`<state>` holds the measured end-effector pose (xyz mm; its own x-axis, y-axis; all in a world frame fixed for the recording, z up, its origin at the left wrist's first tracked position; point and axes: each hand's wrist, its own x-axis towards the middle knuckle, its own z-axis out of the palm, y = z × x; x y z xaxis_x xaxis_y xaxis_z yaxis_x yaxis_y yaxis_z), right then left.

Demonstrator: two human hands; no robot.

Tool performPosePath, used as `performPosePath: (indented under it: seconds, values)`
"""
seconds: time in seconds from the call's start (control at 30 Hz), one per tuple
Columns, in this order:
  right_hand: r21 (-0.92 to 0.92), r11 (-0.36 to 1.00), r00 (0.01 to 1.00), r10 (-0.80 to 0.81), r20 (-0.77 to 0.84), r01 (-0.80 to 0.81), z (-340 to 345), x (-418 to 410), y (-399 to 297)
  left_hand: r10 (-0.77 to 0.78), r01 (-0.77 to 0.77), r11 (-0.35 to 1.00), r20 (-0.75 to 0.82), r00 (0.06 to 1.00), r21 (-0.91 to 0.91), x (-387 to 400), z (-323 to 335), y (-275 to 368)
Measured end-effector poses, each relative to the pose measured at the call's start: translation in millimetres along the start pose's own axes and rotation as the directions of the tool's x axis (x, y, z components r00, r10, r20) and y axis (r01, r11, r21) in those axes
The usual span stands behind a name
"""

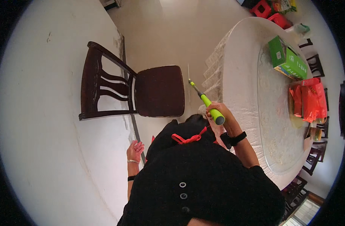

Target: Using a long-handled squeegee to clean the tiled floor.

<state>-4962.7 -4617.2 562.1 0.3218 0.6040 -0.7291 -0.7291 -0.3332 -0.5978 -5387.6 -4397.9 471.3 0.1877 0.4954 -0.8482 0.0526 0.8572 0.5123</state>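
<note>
My right hand [216, 109] is closed around the lime-green grip of a long-handled tool [206, 100], near the edge of the round table. The tool's grey and green shaft points away from me toward the floor, ending in a thin pale part; what kind of head it has I cannot tell. To the left, beside the white wall, my left hand [135, 151] holds nothing, its fingers loosely curled and apart. A dark wooden chair [159, 91] stands ahead, its seat left of the tool and its back toward the wall.
On the right, the round table [240, 70] bears a pale cloth, a glass turntable [274, 113], a green cardboard box [291, 60] and red plastic bags [310, 99]. More dark chairs stand beyond it. Red stools [261, 9] are at the top right. The wall [62, 99] bounds the left.
</note>
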Motion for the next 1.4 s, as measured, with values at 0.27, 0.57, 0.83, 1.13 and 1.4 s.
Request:
performPosePath:
  seconds: [0.27,0.57,0.83,1.13,1.4]
  values:
    - [-0.092,0.994,0.997,-0.06,-0.038,0.056,25,34,-62,0.315,-0.315,0.949,0.001,0.949,0.0,-13,28,76]
    - [-0.297,0.905,0.948,-0.256,0.19,0.304,54,163,-151,0.964,-0.325,-0.168,0.225,0.145,0.93,-55,103,226]
    - [0.006,0.991,0.904,-0.125,0.408,0.135,119,265,-242,0.9,-0.168,0.032,0.045,0.435,0.985,-1,157,286]
    - [0.165,0.916,0.805,0.223,0.549,-0.366,103,411,-274,0.833,0.013,0.34,-0.308,0.46,0.94,28,189,293]
    - [0.319,0.602,0.645,0.463,0.607,-0.732,-72,448,-352,0.729,0.241,0.33,-0.409,0.549,0.913,46,184,315]
